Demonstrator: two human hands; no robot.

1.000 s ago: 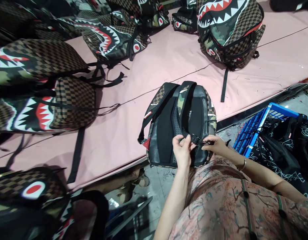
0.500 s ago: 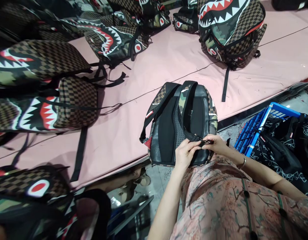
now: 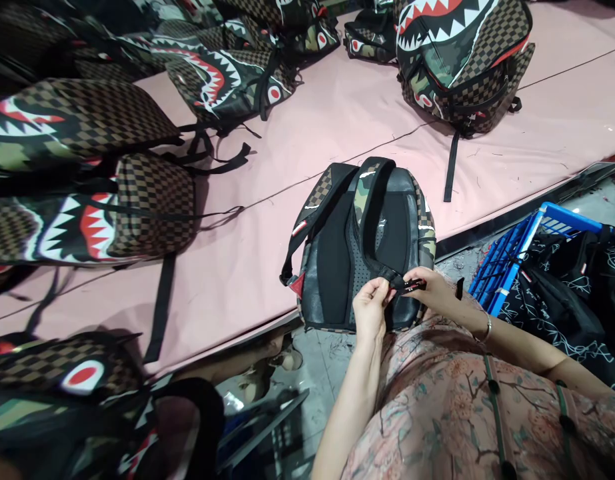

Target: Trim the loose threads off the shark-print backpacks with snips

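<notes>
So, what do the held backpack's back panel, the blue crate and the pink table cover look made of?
Back panel: matte black padding, probably fabric, with a dotted, mesh-like centre strip; the shiny border suggests leather or imitation leather.
Blue crate: likely plastic, judging by its even colour and slatted sides.
Pink table cover: smooth with soft wrinkles and faint sheen; vinyl or cloth, unclear.

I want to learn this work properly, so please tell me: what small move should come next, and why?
Perhaps steady the shoulder strap with the left hand while the right hand gently pulls: both hands pinch at the strap's lower end, though the dark part between them is too small to identify.
</notes>
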